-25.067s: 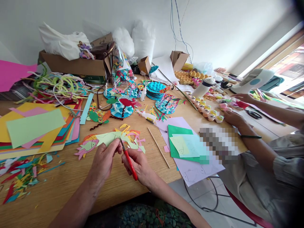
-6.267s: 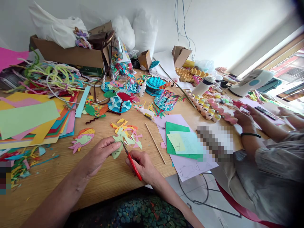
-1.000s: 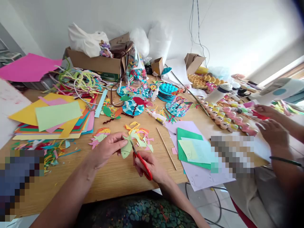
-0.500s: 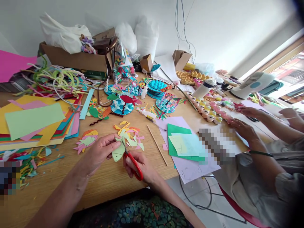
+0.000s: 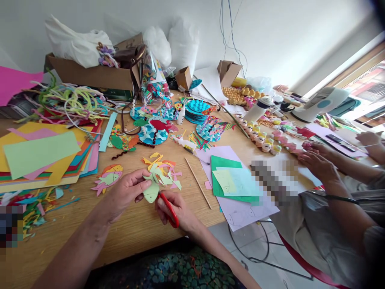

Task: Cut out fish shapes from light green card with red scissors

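Observation:
Between the thumb and fingers of my left hand [image 5: 134, 186] is a light green paper fish [image 5: 150, 192], with an eye and lines drawn on it. My right hand [image 5: 173, 206] is closed round red-handled scissors [image 5: 170, 210], whose blades are at the fish's right edge and partly hidden by it. Just behind the fish lies a heap of yellow, green and pink paper scraps [image 5: 167, 172]. Left of my left hand rests a stack of cut paper fish [image 5: 108, 177] in pink, orange and green.
Coloured paper sheets [image 5: 42, 152] and pipe cleaners [image 5: 72, 100] are on the left. A wooden stick [image 5: 198, 183] and traced sheets [image 5: 231, 184] lie to the right. Decorated blue discs [image 5: 153, 135] and a glue bottle [image 5: 185, 142] stand farther back. Another person's hands [image 5: 320, 164] work at the right.
The scissor blades have slid along the fish's right side and show less now. The fish has turned slightly in my left hand. The other person's hands have shifted.

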